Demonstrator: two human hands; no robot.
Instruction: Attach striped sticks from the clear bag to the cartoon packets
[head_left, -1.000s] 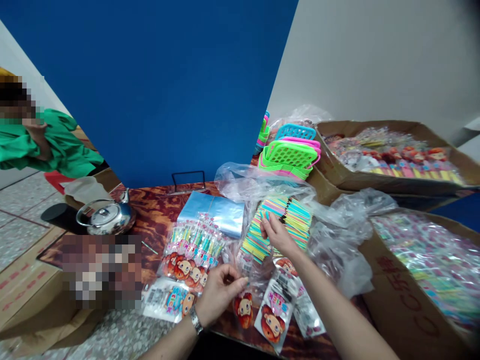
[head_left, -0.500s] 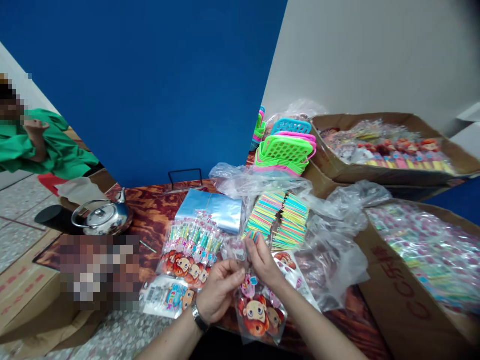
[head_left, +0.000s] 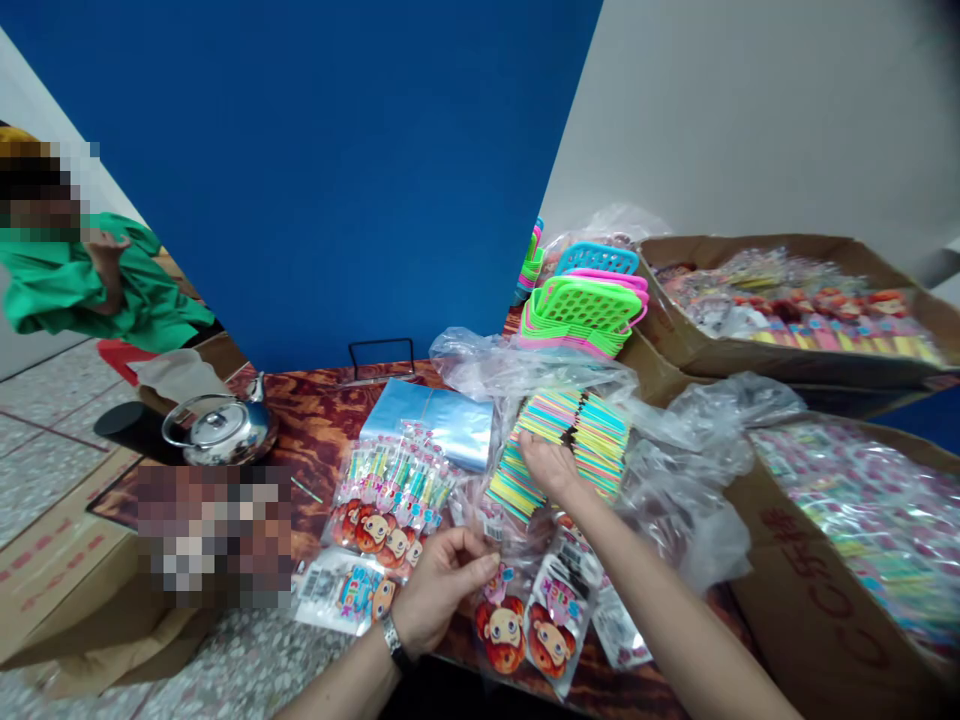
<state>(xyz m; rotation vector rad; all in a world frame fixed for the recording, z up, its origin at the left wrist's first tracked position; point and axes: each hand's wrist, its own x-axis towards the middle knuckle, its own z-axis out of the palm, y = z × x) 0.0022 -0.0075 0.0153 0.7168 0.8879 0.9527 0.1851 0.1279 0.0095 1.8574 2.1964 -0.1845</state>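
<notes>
My left hand (head_left: 450, 580), with a watch at the wrist, pinches the top edge of a clear printed bag (head_left: 501, 630) that shows a red-haired cartoon face. My right hand (head_left: 551, 468) reaches onto the left pile of colourful thin sticks (head_left: 517, 475); its fingertips touch the pile, and whether they grip any sticks is hidden. Another printed packet (head_left: 553, 625) lies right of the held bag. Left of my hands, filled packets (head_left: 390, 500) overlap in a row. Behind them lies a stack of blue plastic film (head_left: 429, 420).
Stacked plastic baskets (head_left: 585, 305) stand at the back. Cartons of packets (head_left: 795, 355) (head_left: 795, 560) are on the right. A steel kettle (head_left: 221, 430) sits at left, near a person in green (head_left: 105, 280). Crumpled clear plastic (head_left: 682, 500) surrounds the sticks.
My right hand has moved away from my left hand, up and right onto the stick pile. The view has shifted slightly, and the printed packets near my hands now lie farther apart.
</notes>
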